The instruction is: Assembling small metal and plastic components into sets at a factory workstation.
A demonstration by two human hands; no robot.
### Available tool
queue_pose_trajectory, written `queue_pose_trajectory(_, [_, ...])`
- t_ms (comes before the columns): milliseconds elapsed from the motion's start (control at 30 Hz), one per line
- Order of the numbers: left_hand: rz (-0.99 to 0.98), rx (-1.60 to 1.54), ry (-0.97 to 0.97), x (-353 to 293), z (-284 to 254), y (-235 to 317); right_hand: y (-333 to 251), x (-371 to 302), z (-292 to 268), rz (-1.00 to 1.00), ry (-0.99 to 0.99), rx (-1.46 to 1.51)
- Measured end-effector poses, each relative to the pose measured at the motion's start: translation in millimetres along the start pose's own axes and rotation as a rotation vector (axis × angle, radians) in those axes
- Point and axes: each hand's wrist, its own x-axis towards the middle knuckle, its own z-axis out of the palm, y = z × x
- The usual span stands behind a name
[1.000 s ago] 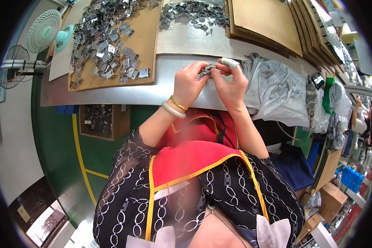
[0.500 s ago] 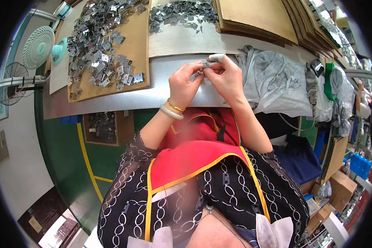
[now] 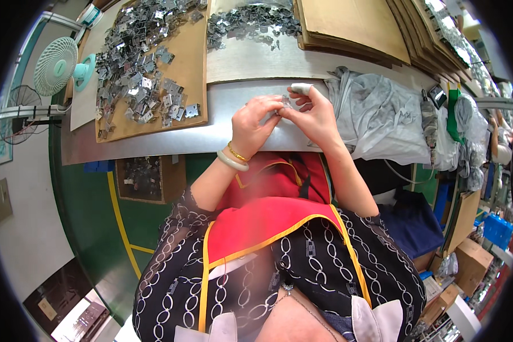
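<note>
Over the metal bench top (image 3: 222,128), both my hands meet around a small shiny metal piece (image 3: 288,102). My left hand (image 3: 255,121) pinches it from the left, a bracelet and a bangle on the wrist. From the right, the thumb and fingers of my right hand (image 3: 312,117) close on it; a white wrap (image 3: 301,88) covers one fingertip. Fingers hide much of the piece, so its exact shape cannot be made out. Many loose small metal brackets (image 3: 148,85) lie heaped on a brown board (image 3: 195,74) to the left.
More metal pieces (image 3: 253,23) are piled at the back middle. Brown boards (image 3: 353,28) are stacked at the back right. Crumpled grey cloth (image 3: 376,108) lies beside my right hand. A fan (image 3: 56,67) stands far left, and a cardboard box (image 3: 171,179) of parts sits below the bench.
Both hands have shifted slightly down in the picture. The right fingers have spread a little, and the metal piece has turned between them, now looking brighter.
</note>
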Motion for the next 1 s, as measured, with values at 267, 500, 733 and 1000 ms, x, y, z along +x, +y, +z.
queue_pose_trajectory(267, [0.136,-0.050,-0.100,-9.3,-11.0,11.5,31.9,-14.9,-3.1,0.181,-0.369,0.439])
queue_pose_trajectory(500, [0.141,-0.084,-0.168,-32.8,-21.6,16.7,41.0,-50.2,12.8,0.252,-0.360,0.623])
queue_pose_trajectory(733, [0.190,-0.082,-0.142,-30.8,-24.4,24.8,51.7,-62.5,17.7,0.144,-0.330,0.581])
queue_pose_trajectory(1000, [0.179,-0.098,-0.178,-37.8,-25.6,19.4,56.1,-63.4,15.7,0.129,-0.356,0.379])
